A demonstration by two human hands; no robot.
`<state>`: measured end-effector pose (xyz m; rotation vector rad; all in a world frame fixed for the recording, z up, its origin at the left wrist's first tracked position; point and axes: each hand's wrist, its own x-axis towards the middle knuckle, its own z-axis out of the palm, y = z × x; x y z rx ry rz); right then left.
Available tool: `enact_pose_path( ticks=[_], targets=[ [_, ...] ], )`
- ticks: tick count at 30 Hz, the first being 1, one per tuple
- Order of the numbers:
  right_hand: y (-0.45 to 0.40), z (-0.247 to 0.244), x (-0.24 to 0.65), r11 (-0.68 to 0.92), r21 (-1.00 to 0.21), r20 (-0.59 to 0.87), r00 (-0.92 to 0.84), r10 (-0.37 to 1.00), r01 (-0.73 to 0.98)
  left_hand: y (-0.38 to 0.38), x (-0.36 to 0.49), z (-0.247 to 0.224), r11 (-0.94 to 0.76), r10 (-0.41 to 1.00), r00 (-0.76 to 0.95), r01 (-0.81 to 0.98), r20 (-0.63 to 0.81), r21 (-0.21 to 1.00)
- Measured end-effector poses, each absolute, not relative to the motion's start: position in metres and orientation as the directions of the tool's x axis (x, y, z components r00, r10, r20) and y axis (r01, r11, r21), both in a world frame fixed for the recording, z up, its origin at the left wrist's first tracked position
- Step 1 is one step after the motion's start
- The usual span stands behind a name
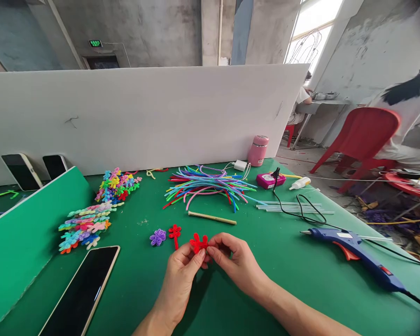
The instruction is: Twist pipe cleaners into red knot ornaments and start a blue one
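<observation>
Between my hands is a red pipe-cleaner flower (199, 243) with looped petals. My left hand (180, 275) is closed, pinching it from the left between thumb and fingers. On the other side, my right hand (235, 259) pinches its right edge; the exact grip point is partly hidden by the fingertips. A smaller red pipe-cleaner flower (175, 230) with a short stem lies just beyond my left hand. Beside that rests a purple pipe-cleaner flower (157, 237). Farther off, a thin wooden stick (212, 218) lies on the green table.
A heap of colourful pipe cleaners (210, 184) spreads at the back. Finished flowers (87, 225) pile up at left, near a phone (82, 289). On the right lie a blue glue gun (353, 252), glue sticks (294, 207) and a black cord. A pink bottle (258, 151) stands behind.
</observation>
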<state>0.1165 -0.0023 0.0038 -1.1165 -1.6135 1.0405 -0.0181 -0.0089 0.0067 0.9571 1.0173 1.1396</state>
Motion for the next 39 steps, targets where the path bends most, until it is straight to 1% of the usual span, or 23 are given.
enact_pose_path(
  ticks=[2, 4, 7, 10, 15, 19, 23, 27, 29, 31, 35, 39],
  targets=[
    [-0.002, 0.003, 0.117, 0.276, -0.919, 0.239, -0.160, 0.958, 0.282, -0.010, -0.019, 0.008, 0.166, 0.981, 0.137, -0.227, -0.137, 0.960],
    [-0.002, 0.002, 0.118, 0.308, -0.898, 0.271, -0.156, 0.950, 0.315, -0.011, -0.020, 0.008, 0.151, 0.981, 0.155, -0.204, -0.120, 0.967],
    [-0.003, 0.003, 0.118, 0.358, -0.874, 0.302, -0.209, 0.930, 0.329, -0.011, -0.023, 0.006, 0.147, 0.982, 0.145, -0.178, -0.122, 0.973],
    [-0.005, 0.003, 0.117, 0.395, -0.860, 0.317, -0.268, 0.910, 0.324, -0.010, -0.023, 0.006, 0.155, 0.979, 0.153, -0.117, -0.137, 0.981],
    [-0.005, 0.005, 0.118, 0.411, -0.826, 0.317, -0.286, 0.904, 0.385, -0.010, -0.021, 0.011, 0.099, 0.979, 0.182, -0.012, -0.095, 0.995],
    [-0.006, 0.007, 0.120, 0.460, -0.755, 0.305, -0.370, 0.878, 0.468, -0.010, -0.022, 0.010, 0.100, 0.977, 0.187, -0.001, -0.098, 0.995],
    [-0.006, 0.009, 0.119, 0.532, -0.671, 0.353, -0.409, 0.842, 0.517, -0.008, -0.024, 0.007, 0.089, 0.975, 0.200, 0.038, -0.095, 0.995],
    [-0.007, 0.009, 0.119, 0.578, -0.624, 0.376, -0.447, 0.812, 0.526, -0.007, -0.025, 0.007, 0.129, 0.965, 0.231, -0.025, -0.120, 0.991],
    [-0.008, 0.009, 0.119, 0.583, -0.636, 0.369, -0.465, 0.805, 0.506, -0.007, -0.026, 0.008, 0.177, 0.953, 0.263, -0.087, -0.149, 0.980],
    [-0.010, 0.009, 0.119, 0.562, -0.680, 0.347, -0.469, 0.812, 0.470, -0.007, -0.027, 0.010, 0.244, 0.932, 0.309, -0.155, -0.188, 0.957],
    [-0.011, 0.011, 0.119, 0.444, -0.817, 0.247, -0.474, 0.845, 0.367, -0.008, -0.030, 0.013, 0.395, 0.878, 0.392, -0.267, -0.275, 0.879],
    [-0.009, 0.014, 0.118, 0.322, -0.915, 0.172, -0.485, 0.857, 0.245, -0.008, -0.032, 0.014, 0.437, 0.842, 0.462, -0.282, -0.278, 0.854]
  ],
)
